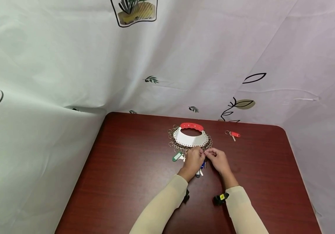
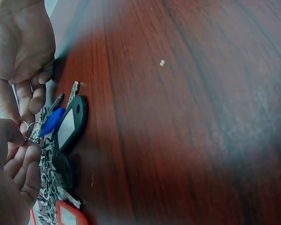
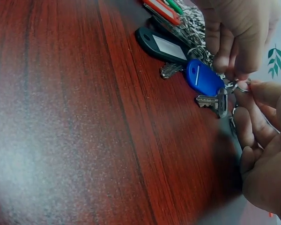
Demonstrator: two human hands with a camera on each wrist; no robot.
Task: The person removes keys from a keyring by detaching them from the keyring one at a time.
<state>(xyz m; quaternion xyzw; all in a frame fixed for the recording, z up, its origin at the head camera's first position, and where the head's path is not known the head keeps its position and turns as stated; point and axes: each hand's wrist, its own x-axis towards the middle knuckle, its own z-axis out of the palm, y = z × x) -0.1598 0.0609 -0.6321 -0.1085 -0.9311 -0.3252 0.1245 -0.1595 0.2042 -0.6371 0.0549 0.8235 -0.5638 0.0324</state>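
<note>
A white plate with a red handle (image 1: 191, 126), edged with many small metal rings, lies on the table. At its near edge, my left hand (image 1: 194, 161) and right hand (image 1: 218, 160) meet fingertip to fingertip. Between them is a small metal key ring (image 3: 243, 88), pinched from both sides by thumbs and fingers. From it hangs a blue key tag (image 3: 203, 77) with a silver key (image 3: 208, 101). Beside that lie a black tag (image 3: 161, 45) with its key and a red tag (image 3: 162, 10). A green tag (image 1: 177, 156) is left of my left hand.
A red tag (image 1: 235, 134) with a key and ring lies apart at the back right of the dark red wooden table (image 1: 126, 182). Patterned white cloth (image 1: 173, 97) hangs behind and beside the table. A wrist camera (image 1: 220, 198) sits under the right sleeve.
</note>
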